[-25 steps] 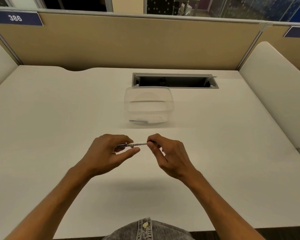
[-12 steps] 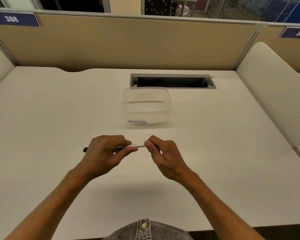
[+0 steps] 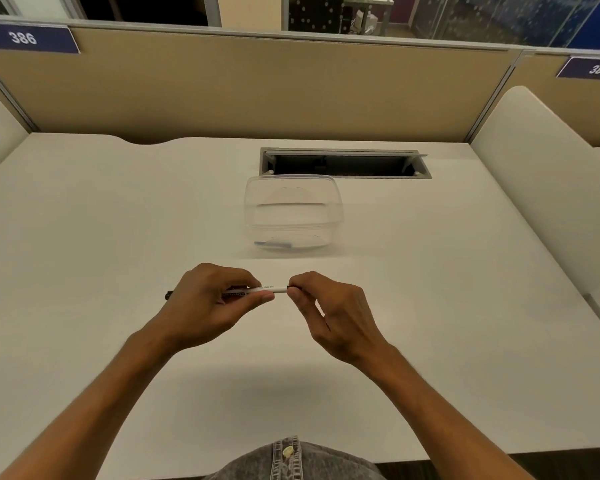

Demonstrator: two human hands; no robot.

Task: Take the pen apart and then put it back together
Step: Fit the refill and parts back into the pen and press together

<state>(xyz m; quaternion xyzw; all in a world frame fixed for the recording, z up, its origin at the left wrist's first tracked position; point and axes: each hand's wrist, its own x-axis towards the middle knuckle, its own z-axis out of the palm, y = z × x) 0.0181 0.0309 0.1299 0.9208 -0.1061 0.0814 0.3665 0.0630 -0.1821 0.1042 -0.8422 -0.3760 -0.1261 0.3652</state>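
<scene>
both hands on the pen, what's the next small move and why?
Probably twist or pull the end piece off with the right hand: its fingertips pinch the pen's right end while the left hand grips the barrel, and the pen looks to be in one piece.

Soft, even light falls from overhead onto the white desk [image 3: 84,237] in front of me, warm in tone and moderately bright. A faint, diffuse shadow lies on the desk below my forearms, nearer to me. The clear container [image 3: 293,213] beyond my hands catches pale reflections along its rim. The wide lens bends the partition [image 3: 257,88] behind the desk and stretches the corners. My forearms near the lower edge look smeared and soft.
</scene>
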